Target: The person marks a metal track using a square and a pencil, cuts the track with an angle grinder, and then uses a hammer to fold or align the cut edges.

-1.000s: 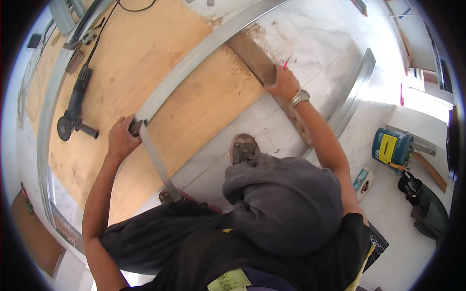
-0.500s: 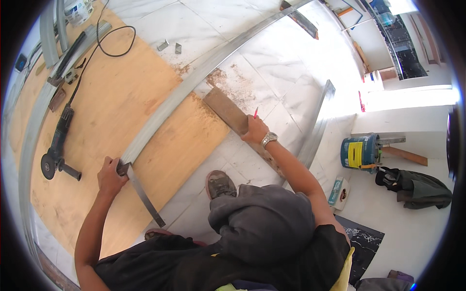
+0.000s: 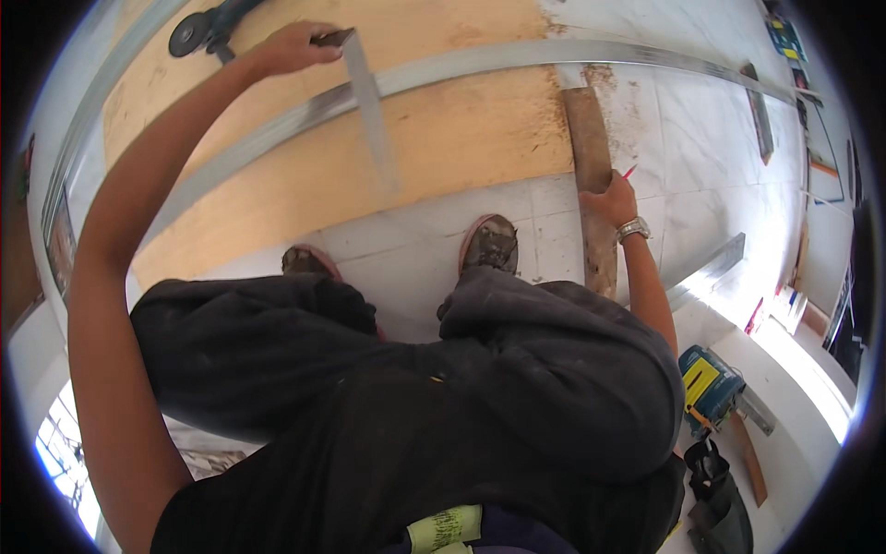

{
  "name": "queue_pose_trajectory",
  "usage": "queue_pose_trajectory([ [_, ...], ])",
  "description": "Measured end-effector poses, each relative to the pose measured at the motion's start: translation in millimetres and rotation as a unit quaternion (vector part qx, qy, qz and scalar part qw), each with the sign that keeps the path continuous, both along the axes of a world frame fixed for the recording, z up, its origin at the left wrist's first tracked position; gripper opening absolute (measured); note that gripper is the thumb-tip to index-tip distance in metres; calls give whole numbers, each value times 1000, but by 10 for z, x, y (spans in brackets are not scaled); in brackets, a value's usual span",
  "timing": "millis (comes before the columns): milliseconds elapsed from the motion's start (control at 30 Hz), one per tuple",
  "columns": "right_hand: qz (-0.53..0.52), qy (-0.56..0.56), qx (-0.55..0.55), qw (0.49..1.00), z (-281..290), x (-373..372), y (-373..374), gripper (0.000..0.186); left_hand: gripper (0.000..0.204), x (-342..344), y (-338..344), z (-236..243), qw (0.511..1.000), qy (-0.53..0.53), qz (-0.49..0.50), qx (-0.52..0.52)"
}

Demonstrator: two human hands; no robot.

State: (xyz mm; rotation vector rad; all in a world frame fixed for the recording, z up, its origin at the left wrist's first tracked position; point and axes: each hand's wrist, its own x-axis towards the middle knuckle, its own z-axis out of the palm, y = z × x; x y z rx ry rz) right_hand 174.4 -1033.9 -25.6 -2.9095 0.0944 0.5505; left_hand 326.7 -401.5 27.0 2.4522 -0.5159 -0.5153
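Note:
My left hand (image 3: 295, 48), at the upper left, is closed on the dark stock of a metal square, whose blurred blade (image 3: 369, 111) hangs across a long galvanised steel rail (image 3: 452, 61). The rail runs over a plywood sheet (image 3: 452, 138) and white floor tiles. My right hand (image 3: 604, 198) grips a dirty wooden plank (image 3: 591, 129) lying along the sheet's right end, with a red pencil (image 3: 628, 173) sticking up from that hand.
An angle grinder (image 3: 192, 35) lies at the top left. Another metal bar (image 3: 720, 263) rests on the tiles at the right, near a blue bucket (image 3: 711, 388) and dark cloth (image 3: 715, 499). A short dark piece (image 3: 759, 125) lies under the rail's far end. My shoes (image 3: 489, 245) stand below the plywood.
The view has turned. My left hand and the square have moved higher in the picture, from the rail's end to partway along it. My right hand still holds the plank.

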Motion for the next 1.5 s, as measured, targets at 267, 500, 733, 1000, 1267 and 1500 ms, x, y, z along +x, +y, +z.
queue_pose_trajectory([
  [267, -24, -35, 9, 999, -1, -194, 107, 77, 47, 101, -502, -241, 994, 97, 48, -1],
  [500, -114, -180, 251, 944, 533, -241, 252, 31, 38, 79, -953, -634, 992, -3, 121, -38],
  [733, 154, -55, 313, 936, 645, -88, 1160, 44, 30, -302, -1193, -806, 967, -55, 226, -106],
  [1000, 465, -4, 35, 885, 603, 76, 1907, 7, 34, -288, -1146, -1002, 966, -163, 174, -103],
  [1267, 431, -48, 49, 900, 832, 326, 2063, 15, 35, -332, -1225, -921, 964, -162, 193, -89],
  [1500, 403, -39, 137, 904, 907, 227, 2115, 19, 35, -344, -1232, -909, 958, -154, 213, -117],
])
